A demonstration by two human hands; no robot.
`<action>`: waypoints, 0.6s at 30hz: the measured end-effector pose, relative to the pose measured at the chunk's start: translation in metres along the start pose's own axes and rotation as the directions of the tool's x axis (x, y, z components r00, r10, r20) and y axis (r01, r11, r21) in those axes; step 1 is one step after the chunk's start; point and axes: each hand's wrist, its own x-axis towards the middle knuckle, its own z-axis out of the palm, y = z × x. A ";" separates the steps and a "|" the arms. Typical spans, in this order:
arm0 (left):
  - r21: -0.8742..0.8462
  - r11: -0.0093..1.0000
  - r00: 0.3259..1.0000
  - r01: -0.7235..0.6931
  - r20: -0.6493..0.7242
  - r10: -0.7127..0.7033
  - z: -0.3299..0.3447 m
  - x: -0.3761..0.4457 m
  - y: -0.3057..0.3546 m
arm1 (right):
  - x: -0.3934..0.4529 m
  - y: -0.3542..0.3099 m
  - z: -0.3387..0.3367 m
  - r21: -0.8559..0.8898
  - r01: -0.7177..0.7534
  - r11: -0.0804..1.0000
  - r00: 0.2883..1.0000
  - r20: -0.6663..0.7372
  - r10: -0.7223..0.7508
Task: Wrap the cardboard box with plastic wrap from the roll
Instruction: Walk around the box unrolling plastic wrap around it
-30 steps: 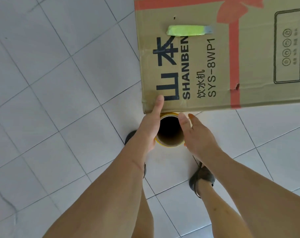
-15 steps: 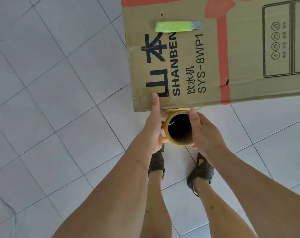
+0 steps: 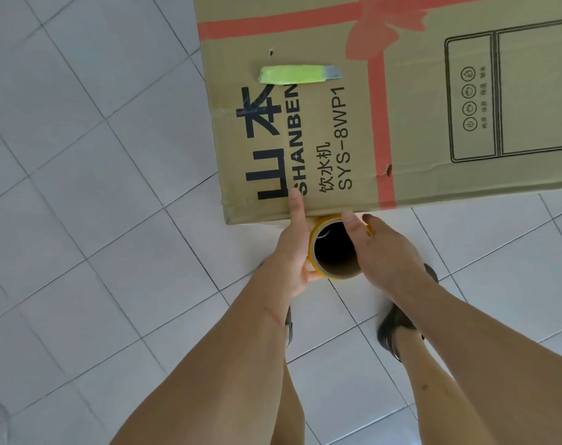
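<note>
Head view, left hand (image 3: 294,252) and right hand (image 3: 385,252) gripping hollow roll (image 3: 334,248) (yellow-rimmed), beside printed cardboard box (image 3: 401,123).

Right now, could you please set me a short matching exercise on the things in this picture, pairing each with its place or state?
Things:
1. utility knife
2. roll
3. left hand
4. cardboard box

Places or states:
A. stands on the tiled floor, printed with a red ribbon
B. lies on top of the box, green handle
C. held between both hands at the box's near edge, hollow core facing the camera
D. thumb stretched up onto the box's top

Pairs: 1-B, 2-C, 3-D, 4-A
</note>
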 end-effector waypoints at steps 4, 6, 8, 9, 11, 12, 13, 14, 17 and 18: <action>0.042 0.995 0.991 -0.095 -0.092 0.098 0.009 0.008 -0.004 | 0.006 0.006 -0.001 0.196 0.001 0.981 0.989 0.147 -0.030; -0.006 0.995 0.992 -0.099 -0.082 0.098 0.011 0.010 -0.009 | 0.007 0.012 -0.006 0.074 0.062 0.995 0.988 0.135 -0.072; -0.055 0.997 0.998 -0.057 -0.044 0.054 0.016 0.010 -0.016 | 0.004 0.021 -0.015 -0.091 0.133 0.987 0.988 0.088 -0.125; -0.082 0.996 0.999 -0.037 -0.016 0.036 0.018 0.011 -0.022 | 0.002 0.025 -0.019 -0.114 0.148 0.982 0.988 0.060 -0.142; -0.082 0.994 0.997 -0.070 0.009 0.071 0.029 0.012 -0.029 | 0.004 0.031 -0.025 -0.090 0.164 0.982 0.986 0.007 -0.164; -0.078 0.993 0.996 -0.088 -0.017 0.087 0.035 0.011 -0.030 | 0.008 0.033 -0.027 -0.077 0.180 0.981 0.984 0.012 -0.179; -0.081 0.991 0.993 -0.106 -0.067 0.101 0.041 0.011 -0.030 | 0.012 0.034 -0.028 -0.064 0.181 0.981 0.983 0.049 -0.178; -0.094 0.988 0.987 -0.121 -0.121 0.109 0.044 0.014 -0.030 | 0.015 0.033 -0.030 -0.054 0.171 0.984 0.981 0.104 -0.165; -0.105 0.985 0.983 -0.137 -0.136 0.122 0.048 0.017 -0.030 | 0.020 0.032 -0.034 0.041 0.065 0.997 0.976 0.207 -0.072; -0.101 0.986 0.985 -0.132 -0.127 0.118 0.047 0.018 -0.030 | 0.019 0.034 -0.035 0.037 0.059 0.998 0.975 0.212 -0.065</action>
